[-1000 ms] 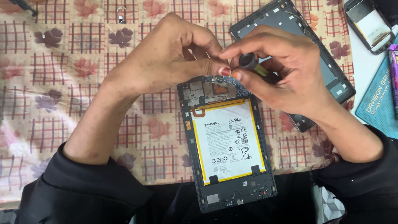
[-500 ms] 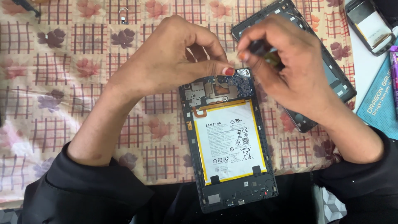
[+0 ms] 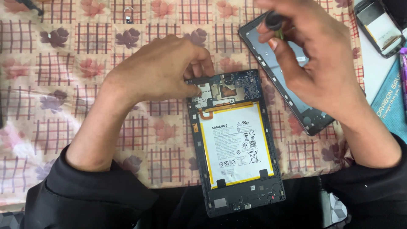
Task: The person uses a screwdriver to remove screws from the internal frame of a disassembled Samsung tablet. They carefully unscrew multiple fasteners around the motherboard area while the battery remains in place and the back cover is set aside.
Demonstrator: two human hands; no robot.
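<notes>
The left hand [image 3: 159,70] lies across the checked, flower-print cloth [image 3: 63,106] that covers the surface, its fingers [image 3: 196,90] curled down and pinching at the top left corner of the opened tablet [image 3: 237,144] — touching the metal shield beside the circuit board [image 3: 242,85]. Whether they grip a small part there or only press on it, I cannot tell.

The tablet lies face down with its back off, its long axis running away from the person, top end far, bottom end at the near edge of the cloth over the dark sleeves. Its white, yellow-edged battery [image 3: 235,144] fills the middle.

The right hand [image 3: 322,63] is raised above and to the right of the board, clear of it, fingers closed around a small screwdriver [image 3: 274,21] with a dark round cap and a greenish grip; the tip is hidden. So the left hand is the nearer of the 2 — it is on the tablet, while the screwdriver lies up and right of the board.

Under the right hand the tablet's removed back cover [image 3: 296,97] lies tilted, inner side up. Far right, a second small device [image 3: 379,27] and a blue box [image 3: 392,101] sit near the edge.
</notes>
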